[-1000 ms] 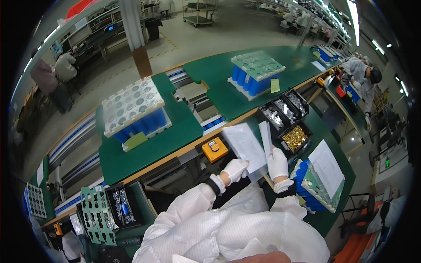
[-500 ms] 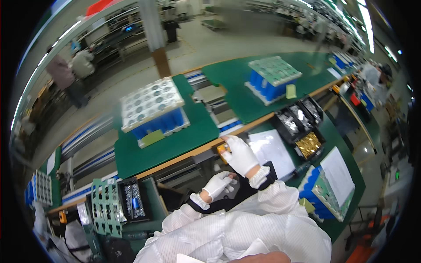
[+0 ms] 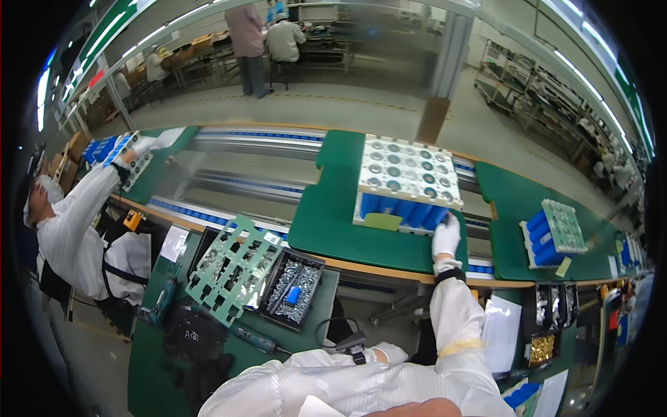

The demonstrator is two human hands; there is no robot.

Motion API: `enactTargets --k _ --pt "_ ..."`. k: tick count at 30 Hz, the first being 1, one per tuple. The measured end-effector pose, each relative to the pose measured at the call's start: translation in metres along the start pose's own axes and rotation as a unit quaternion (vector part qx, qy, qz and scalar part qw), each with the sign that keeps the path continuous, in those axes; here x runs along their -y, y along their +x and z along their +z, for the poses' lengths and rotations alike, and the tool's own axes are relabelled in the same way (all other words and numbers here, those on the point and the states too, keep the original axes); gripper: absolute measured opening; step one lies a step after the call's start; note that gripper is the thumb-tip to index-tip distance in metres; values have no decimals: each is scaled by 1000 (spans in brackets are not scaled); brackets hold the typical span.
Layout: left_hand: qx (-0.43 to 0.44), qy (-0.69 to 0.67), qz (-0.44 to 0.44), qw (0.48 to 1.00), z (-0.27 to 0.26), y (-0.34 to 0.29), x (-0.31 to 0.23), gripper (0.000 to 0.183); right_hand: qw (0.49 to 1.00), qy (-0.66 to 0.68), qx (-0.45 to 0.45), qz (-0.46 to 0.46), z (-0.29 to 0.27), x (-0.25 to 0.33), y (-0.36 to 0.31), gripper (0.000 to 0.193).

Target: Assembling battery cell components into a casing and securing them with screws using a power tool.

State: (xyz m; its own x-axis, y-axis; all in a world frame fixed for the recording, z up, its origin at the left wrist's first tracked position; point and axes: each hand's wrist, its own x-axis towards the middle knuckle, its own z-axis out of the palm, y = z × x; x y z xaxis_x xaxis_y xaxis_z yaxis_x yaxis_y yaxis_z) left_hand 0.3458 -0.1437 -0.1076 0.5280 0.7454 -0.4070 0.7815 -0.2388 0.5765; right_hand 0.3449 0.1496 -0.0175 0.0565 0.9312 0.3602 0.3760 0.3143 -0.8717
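Observation:
My right hand [image 3: 447, 236], in a white glove, reaches forward and is closed at the front right corner of a battery pack [image 3: 410, 177]. That pack has blue cylindrical cells, a white top holder with round openings and a yellow-green tag on its front. It stands on a green work board [image 3: 333, 201]. Low in the picture, my gloved left hand [image 3: 391, 352] stays close to my body, its fingers hidden. To the left of it, a power screwdriver [image 3: 256, 339] lies on the side table near a black box of screws [image 3: 292, 288] with a blue piece in it.
Green cut-out plates [image 3: 233, 267] lean beside the screw box. A second pack [image 3: 554, 233] stands on the right board. Papers [image 3: 501, 333] and a bin of gold-coloured parts [image 3: 541, 349] are at my right. A co-worker [image 3: 83, 222] sits at the left. Roller rails [image 3: 257, 149] run between boards.
My view has swung left. My right hand has left the space before my body and reached out to the pack. My left hand has drawn back toward my body.

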Motion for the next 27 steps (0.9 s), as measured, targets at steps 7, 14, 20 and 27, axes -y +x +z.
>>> enactTargets --k 7,14,20,27 --pt "-15 -18 1 1000 -11 7 6 28 998 -60 14 -2 8 -10 16 25" --pt "-22 -17 -29 999 2 17 8 27 979 186 53 70 26 -47 32 33" --pt "-113 -20 13 993 25 20 10 19 861 467 139 146 25 -113 72 33" --pt "-140 -18 -23 990 36 22 11 17 881 416 135 182 31 -81 54 34"
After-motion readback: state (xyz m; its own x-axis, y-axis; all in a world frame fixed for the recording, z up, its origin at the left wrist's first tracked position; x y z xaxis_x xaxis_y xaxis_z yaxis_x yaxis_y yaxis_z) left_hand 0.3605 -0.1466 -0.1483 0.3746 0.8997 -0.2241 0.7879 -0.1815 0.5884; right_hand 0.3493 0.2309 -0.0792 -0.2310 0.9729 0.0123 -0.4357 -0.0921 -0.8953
